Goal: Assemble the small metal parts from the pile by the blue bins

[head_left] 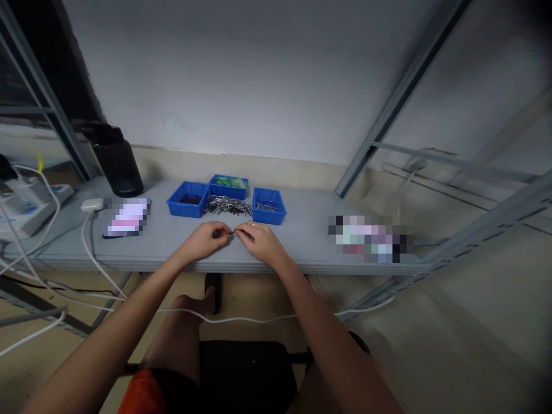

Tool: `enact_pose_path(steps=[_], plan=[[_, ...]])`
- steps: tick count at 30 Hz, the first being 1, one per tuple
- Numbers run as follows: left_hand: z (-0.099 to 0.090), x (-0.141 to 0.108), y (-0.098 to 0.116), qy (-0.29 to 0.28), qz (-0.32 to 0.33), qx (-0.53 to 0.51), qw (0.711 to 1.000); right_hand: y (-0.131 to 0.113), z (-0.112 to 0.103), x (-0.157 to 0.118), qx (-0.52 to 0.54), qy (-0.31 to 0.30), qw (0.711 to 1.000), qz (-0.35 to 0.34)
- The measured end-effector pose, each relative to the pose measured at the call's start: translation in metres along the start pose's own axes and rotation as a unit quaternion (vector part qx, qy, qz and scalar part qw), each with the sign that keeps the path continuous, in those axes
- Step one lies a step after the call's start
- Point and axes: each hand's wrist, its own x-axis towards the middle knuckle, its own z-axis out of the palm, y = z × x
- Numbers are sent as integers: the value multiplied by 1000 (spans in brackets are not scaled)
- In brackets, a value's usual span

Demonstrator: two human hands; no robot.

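Note:
My left hand (209,239) and my right hand (260,240) meet over the front of the grey shelf. Between their fingertips is a small, thin dark piece (233,232), too small to name; both hands pinch it. Just beyond my fingers lies a loose pile of thin silvery metal pins (227,204), with some black bits at its near edge. Around the pile stand a blue bin (175,207) of small dark parts on the left, a blue bin (270,216) with metal pins on the right, and a blue bin (216,191) with a green plastic bag (232,182) behind.
A black bottle (116,164) and a phone (128,217) with a white charger (92,204) are on the left, near a power strip (34,213). A blurred-out item (368,237) lies at right. Metal uprights (394,109) frame the shelf (302,247); a white cable (241,319) hangs below.

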Motion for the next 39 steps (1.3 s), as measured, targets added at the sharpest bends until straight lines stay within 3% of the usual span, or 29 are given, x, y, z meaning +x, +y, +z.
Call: enact_pose_path(steps=[4,8,16,27,34,39], plan=[[-1,0,-1,43,-2,-10,999,1,0,0,7,5,1000,9],[-1,-1,-1,79,27,-11,996,3,2,2,12,-27,1000,9],[1,-2,-2,60,100,10,993,3,3,2,10,-71,997,2],[3,-3,-3,35,108,-20,993,3,3,1,-5,-81,997,10],[0,-5,-5,65,81,77,992,2,2,2,16,-50,999,9],[0,-6,1,50,71,185,979,-1,0,2,31,-16,999,20]])
